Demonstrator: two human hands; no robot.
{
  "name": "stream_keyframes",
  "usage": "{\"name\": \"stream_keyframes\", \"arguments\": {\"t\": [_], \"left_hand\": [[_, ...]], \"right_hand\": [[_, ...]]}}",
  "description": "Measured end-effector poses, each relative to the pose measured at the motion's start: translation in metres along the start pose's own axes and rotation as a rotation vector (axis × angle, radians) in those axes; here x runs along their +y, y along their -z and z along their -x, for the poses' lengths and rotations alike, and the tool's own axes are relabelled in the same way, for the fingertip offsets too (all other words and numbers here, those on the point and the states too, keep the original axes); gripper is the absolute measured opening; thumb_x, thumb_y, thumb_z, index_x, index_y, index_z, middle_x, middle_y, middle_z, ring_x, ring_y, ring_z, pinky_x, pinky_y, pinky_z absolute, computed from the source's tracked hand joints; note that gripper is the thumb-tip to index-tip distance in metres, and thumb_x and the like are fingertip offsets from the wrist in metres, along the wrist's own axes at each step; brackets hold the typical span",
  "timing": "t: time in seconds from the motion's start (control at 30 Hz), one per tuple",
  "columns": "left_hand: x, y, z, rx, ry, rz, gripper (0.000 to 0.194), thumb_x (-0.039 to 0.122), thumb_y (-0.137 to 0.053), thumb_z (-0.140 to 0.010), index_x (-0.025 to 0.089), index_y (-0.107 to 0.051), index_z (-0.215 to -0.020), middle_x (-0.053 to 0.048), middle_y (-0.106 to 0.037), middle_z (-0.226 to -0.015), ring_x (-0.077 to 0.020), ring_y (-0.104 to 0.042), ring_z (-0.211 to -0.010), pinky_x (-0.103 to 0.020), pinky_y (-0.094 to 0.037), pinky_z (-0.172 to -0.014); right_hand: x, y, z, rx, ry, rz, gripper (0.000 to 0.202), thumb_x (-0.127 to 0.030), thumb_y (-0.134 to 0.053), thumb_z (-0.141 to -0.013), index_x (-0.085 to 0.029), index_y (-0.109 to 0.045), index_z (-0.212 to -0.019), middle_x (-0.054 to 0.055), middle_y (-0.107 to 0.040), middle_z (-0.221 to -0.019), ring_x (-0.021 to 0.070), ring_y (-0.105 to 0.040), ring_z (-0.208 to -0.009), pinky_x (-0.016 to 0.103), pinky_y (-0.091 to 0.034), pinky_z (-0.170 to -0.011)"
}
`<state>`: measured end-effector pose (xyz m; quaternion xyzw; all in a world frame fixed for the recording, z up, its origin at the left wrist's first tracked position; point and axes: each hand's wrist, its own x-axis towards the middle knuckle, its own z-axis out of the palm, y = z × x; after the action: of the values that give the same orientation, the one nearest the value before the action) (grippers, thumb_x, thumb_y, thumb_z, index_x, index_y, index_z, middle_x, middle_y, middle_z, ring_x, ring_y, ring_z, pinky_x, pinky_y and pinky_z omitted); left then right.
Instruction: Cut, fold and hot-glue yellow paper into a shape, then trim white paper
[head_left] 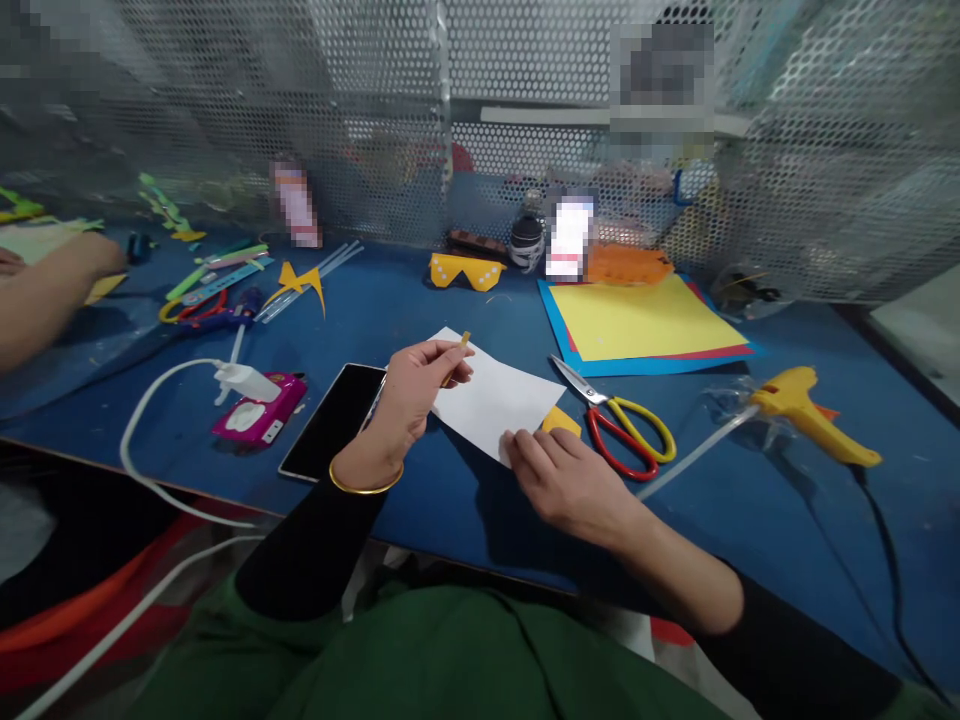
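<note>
My left hand (pixel 421 388) is closed in a pinch around a thin yellowish stick (pixel 466 339); only its short upper end shows clearly. Under and beside that hand lies a sheet of white paper (pixel 499 392). At the paper's near right corner, my right hand (pixel 574 485) has its fingers curled and close together on the edge, its thumb hidden. A small piece of yellow paper (pixel 561 422) peeks out between the white sheet and my right knuckles. Scissors (pixel 609 412) with one red and one yellow handle lie partly open just right of the paper.
A yellow glue gun (pixel 814 412) with a glue stick lies right. Coloured sheets (pixel 652 318) are stacked behind the scissors. A yellow mask-shaped cutout (pixel 466 271) sits at the back. Left are a dark tablet (pixel 334 420), a magenta power block (pixel 262 410) and another person's arm (pixel 52 285).
</note>
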<state>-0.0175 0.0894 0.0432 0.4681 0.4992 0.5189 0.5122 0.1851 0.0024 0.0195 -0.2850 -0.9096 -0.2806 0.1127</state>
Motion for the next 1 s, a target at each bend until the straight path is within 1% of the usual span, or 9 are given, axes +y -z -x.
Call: {"name": "stream_keyframes", "arguments": {"t": [0.07, 0.2, 0.37, 0.47, 0.57, 0.63, 0.77, 0.87, 1.0], "left_hand": [[-0.003, -0.002, 0.000, -0.005, 0.004, -0.016, 0.015, 0.032, -0.076, -0.077, 0.017, -0.075, -0.076, -0.002, -0.067, -0.066, -0.0117, -0.059, -0.064, -0.027, -0.048, -0.069], [-0.010, -0.008, 0.002, -0.069, 0.034, -0.094, 0.014, 0.031, -0.074, -0.078, 0.017, -0.076, -0.076, -0.004, -0.068, -0.067, -0.0136, -0.061, -0.068, -0.027, -0.049, -0.068], [-0.022, -0.013, 0.004, -0.155, 0.129, -0.186, 0.014, 0.032, -0.075, -0.075, 0.018, -0.076, -0.074, -0.004, -0.071, -0.067, -0.0150, -0.060, -0.068, -0.027, -0.047, -0.066], [-0.028, -0.015, 0.005, -0.150, 0.174, -0.163, 0.014, 0.032, -0.076, -0.074, 0.018, -0.077, -0.074, -0.004, -0.071, -0.067, -0.0149, -0.060, -0.068, -0.029, -0.047, -0.071], [-0.032, -0.018, 0.006, -0.152, 0.211, -0.107, 0.014, 0.032, -0.077, -0.074, 0.019, -0.077, -0.076, -0.003, -0.071, -0.068, -0.0148, -0.061, -0.067, -0.029, -0.048, -0.071], [-0.032, -0.019, 0.007, -0.148, 0.209, -0.090, 0.014, 0.033, -0.076, -0.075, 0.019, -0.077, -0.076, -0.003, -0.071, -0.068, -0.0148, -0.062, -0.069, -0.029, -0.048, -0.072], [-0.030, -0.018, 0.007, -0.102, 0.195, -0.082, 0.013, 0.032, -0.075, -0.076, 0.020, -0.077, -0.075, -0.003, -0.072, -0.068, -0.0149, -0.062, -0.074, -0.028, -0.046, -0.075], [-0.030, -0.014, 0.004, -0.095, 0.215, -0.065, 0.013, 0.033, -0.074, -0.077, 0.021, -0.077, -0.074, -0.003, -0.072, -0.069, -0.0143, -0.060, -0.073, -0.028, -0.045, -0.076], [-0.030, -0.009, 0.002, -0.127, 0.258, -0.054, 0.014, 0.035, -0.075, -0.076, 0.022, -0.078, -0.075, -0.003, -0.071, -0.070, -0.0144, -0.058, -0.072, -0.028, -0.044, -0.076]], "right_hand": [[0.003, -0.002, 0.004, 0.016, -0.027, -0.023, 0.033, -0.006, -0.044, -0.094, 0.001, -0.067, -0.117, 0.016, -0.069, -0.092, 0.0226, -0.059, -0.072, 0.038, -0.042, -0.067], [0.012, -0.013, 0.009, -0.066, -0.119, -0.112, 0.035, -0.004, -0.042, -0.094, -0.003, -0.067, -0.118, 0.014, -0.072, -0.094, 0.0219, -0.061, -0.072, 0.037, -0.046, -0.070], [0.025, -0.020, 0.020, -0.125, -0.307, -0.131, 0.030, -0.008, -0.050, -0.093, -0.008, -0.068, -0.117, 0.015, -0.073, -0.104, 0.0225, -0.066, -0.079, 0.035, -0.048, -0.070], [0.049, -0.019, 0.031, -0.148, -0.538, -0.161, 0.023, -0.018, -0.054, -0.093, -0.014, -0.073, -0.107, 0.012, -0.074, -0.100, 0.0218, -0.066, -0.073, 0.033, -0.046, -0.062], [0.093, -0.025, 0.038, -0.213, -0.961, -0.422, 0.021, -0.027, -0.061, -0.089, -0.022, -0.077, -0.102, 0.007, -0.076, -0.099, 0.0223, -0.069, -0.079, 0.031, -0.046, -0.066], [0.126, -0.039, 0.038, -0.221, -1.048, -0.439, 0.022, -0.027, -0.061, -0.087, -0.020, -0.078, -0.099, 0.009, -0.078, -0.096, 0.0246, -0.070, -0.085, 0.032, -0.048, -0.071], [0.175, -0.080, 0.032, -0.247, -1.149, -0.471, 0.020, -0.026, -0.066, -0.078, -0.017, -0.079, -0.090, 0.011, -0.078, -0.088, 0.0258, -0.070, -0.082, 0.033, -0.047, -0.067], [0.190, -0.106, 0.028, -0.258, -1.160, -0.538, 0.017, -0.028, -0.071, -0.073, -0.018, -0.079, -0.084, 0.008, -0.077, -0.081, 0.0219, -0.068, -0.075, 0.029, -0.046, -0.062], [0.195, -0.124, 0.031, -0.247, -1.169, -0.615, 0.016, -0.028, -0.071, -0.068, -0.018, -0.077, -0.079, 0.005, -0.074, -0.075, 0.0186, -0.065, -0.069, 0.027, -0.044, -0.059]]}}
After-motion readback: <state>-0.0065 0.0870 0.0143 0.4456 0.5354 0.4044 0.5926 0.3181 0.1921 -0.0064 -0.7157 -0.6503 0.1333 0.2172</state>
